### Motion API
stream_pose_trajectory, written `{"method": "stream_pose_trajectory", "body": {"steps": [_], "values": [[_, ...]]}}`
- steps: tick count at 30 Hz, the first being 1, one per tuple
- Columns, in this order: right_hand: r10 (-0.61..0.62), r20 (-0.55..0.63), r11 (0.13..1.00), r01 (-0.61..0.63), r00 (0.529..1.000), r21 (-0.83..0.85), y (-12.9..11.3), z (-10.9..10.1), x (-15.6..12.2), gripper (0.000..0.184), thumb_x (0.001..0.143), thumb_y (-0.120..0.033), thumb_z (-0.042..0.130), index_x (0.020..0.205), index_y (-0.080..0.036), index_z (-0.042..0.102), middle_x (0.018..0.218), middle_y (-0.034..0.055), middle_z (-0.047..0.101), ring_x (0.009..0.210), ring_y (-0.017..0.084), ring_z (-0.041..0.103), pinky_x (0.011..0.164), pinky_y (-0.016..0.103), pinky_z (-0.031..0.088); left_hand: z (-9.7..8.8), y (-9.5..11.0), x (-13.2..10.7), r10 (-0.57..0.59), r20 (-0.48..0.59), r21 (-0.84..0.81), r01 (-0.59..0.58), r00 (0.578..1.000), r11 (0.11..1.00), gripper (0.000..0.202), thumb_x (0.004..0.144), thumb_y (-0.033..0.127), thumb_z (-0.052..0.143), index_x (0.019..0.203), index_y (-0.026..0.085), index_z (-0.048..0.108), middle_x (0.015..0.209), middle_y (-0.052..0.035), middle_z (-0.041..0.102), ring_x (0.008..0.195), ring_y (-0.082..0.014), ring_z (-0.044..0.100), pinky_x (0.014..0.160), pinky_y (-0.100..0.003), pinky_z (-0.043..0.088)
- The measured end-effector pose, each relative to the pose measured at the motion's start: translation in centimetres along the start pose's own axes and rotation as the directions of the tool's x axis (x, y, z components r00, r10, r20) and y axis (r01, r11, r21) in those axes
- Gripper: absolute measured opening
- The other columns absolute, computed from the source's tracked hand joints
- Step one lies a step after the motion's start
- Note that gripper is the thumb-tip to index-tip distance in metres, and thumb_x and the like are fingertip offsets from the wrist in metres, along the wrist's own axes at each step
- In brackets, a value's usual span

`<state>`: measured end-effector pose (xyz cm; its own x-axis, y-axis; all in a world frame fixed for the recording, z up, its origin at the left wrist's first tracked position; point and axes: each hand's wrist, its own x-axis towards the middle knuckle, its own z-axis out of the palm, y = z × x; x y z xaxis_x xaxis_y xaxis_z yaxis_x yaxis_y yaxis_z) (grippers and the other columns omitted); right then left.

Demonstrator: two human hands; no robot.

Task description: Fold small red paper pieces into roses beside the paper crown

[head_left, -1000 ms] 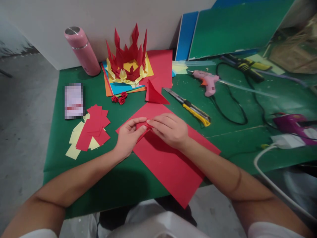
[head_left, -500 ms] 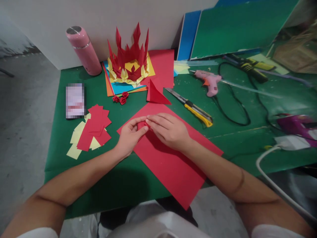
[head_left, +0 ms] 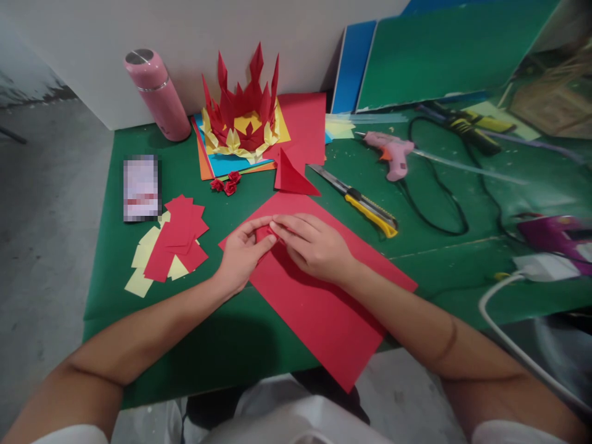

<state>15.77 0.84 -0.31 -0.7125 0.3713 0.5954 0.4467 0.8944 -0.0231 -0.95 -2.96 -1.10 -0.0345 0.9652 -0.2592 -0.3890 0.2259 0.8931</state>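
Note:
Between my two hands is a small folded piece of red paper (head_left: pixel 262 234), mostly covered by fingers. My left hand (head_left: pixel 241 251) pinches it with thumb and forefinger from the left. From the right, the fingertips of my right hand (head_left: pixel 319 246) close on the same piece. Both hands are over a large red paper sheet (head_left: pixel 319 320) lying slantwise and reaching past the table's front edge. Just beyond the hands stands a folded red paper triangle (head_left: pixel 292 176). Three small red paper roses (head_left: pixel 226 184) lie to its left.
A red and yellow paper crown (head_left: pixel 240 132) sits on stacked coloured paper. Cut red and yellow paper pieces (head_left: pixel 173 231), a phone (head_left: pixel 141 188) and a pink bottle (head_left: pixel 160 98) are leftward. Rightward lie a utility knife (head_left: pixel 365 206), a corded pink glue gun (head_left: pixel 391 151) and a white plug (head_left: pixel 548 267).
My right hand's fingers have shifted slightly on the small red paper. My left hand stays nearly the same, and the things on the table have not moved.

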Motion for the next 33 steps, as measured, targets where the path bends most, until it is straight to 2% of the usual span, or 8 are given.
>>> {"method": "stream_pose_trajectory", "body": {"steps": [8,13,19,26,30,33], "values": [[0.054,0.056,0.998,-0.056,0.997,0.026,-0.17,0.47,-0.4,0.04,0.09,-0.007,0.044,0.127,-0.01,0.058,0.122,0.018,0.065,0.106,0.026,0.062,0.09,0.044,0.057,-0.08,-0.02,0.05,0.001,-0.015,-0.004,-0.001,1.0,1.0,0.039,0.062,0.027,0.082,0.099,0.019,0.07,0.112,-0.0072,0.071,0.115,-0.0235,0.061,0.106,-0.044,0.043],[0.048,0.063,0.999,-0.048,0.997,0.01,-0.34,0.71,-0.51,0.04,0.09,-0.007,0.041,0.126,-0.006,0.058,0.121,0.0203,0.065,0.107,0.028,0.061,0.09,0.045,0.057,-0.13,-0.15,0.11,0.003,-0.037,-0.009,-0.003,0.999,1.0,0.038,0.063,0.026,0.082,0.098,0.019,0.07,0.109,-0.0064,0.072,0.11,-0.0215,0.063,0.103,-0.041,0.046],[0.076,0.093,0.997,-0.078,0.993,0.021,-0.4,0.84,-0.63,0.043,0.092,-0.008,0.038,0.13,-0.009,0.056,0.125,0.0186,0.064,0.11,0.027,0.061,0.093,0.047,0.056,-0.28,-0.39,0.21,0.011,-0.036,-0.043,-0.013,0.999,0.999,0.039,0.062,0.026,0.083,0.098,0.02,0.07,0.107,-0.0059,0.072,0.104,-0.0196,0.065,0.097,-0.038,0.05],[0.1,0.116,0.992,-0.108,0.988,0.07,-0.27,0.86,-0.52,0.042,0.093,-0.009,0.038,0.132,-0.012,0.055,0.128,0.0182,0.062,0.113,0.028,0.061,0.093,0.048,0.056,-0.31,-0.38,0.22,0.01,-0.037,-0.059,-0.012,0.999,0.998,0.038,0.063,0.024,0.083,0.098,0.02,0.07,0.109,-0.006,0.072,0.107,-0.0205,0.065,0.1,-0.039,0.048],[0.048,0.109,0.996,-0.055,0.993,0.066,0.15,0.61,-0.49,0.039,0.094,-0.011,0.042,0.129,-0.011,0.056,0.127,0.0184,0.063,0.114,0.027,0.062,0.091,0.044,0.057,-0.15,-0.15,0.11,-0.008,-0.038,-0.062,0.006,0.999,0.998,0.038,0.062,0.024,0.083,0.097,0.019,0.07,0.104,-0.0055,0.073,0.105,-0.021,0.065,0.099,-0.04,0.049],[0.012,0.082,0.998,-0.017,0.997,0.06,0.39,0.49,-0.52,0.036,0.093,-0.01,0.044,0.127,-0.01,0.058,0.123,0.0183,0.065,0.113,0.027,0.063,0.09,0.043,0.058,0.03,0.13,0.0,-0.02,-0.049,-0.083,0.016,0.999,0.996,0.037,0.06,0.023,0.085,0.094,0.02,0.072,0.101,-0.0038,0.073,0.102,-0.0186,0.066,0.098,-0.037,0.049]]}}
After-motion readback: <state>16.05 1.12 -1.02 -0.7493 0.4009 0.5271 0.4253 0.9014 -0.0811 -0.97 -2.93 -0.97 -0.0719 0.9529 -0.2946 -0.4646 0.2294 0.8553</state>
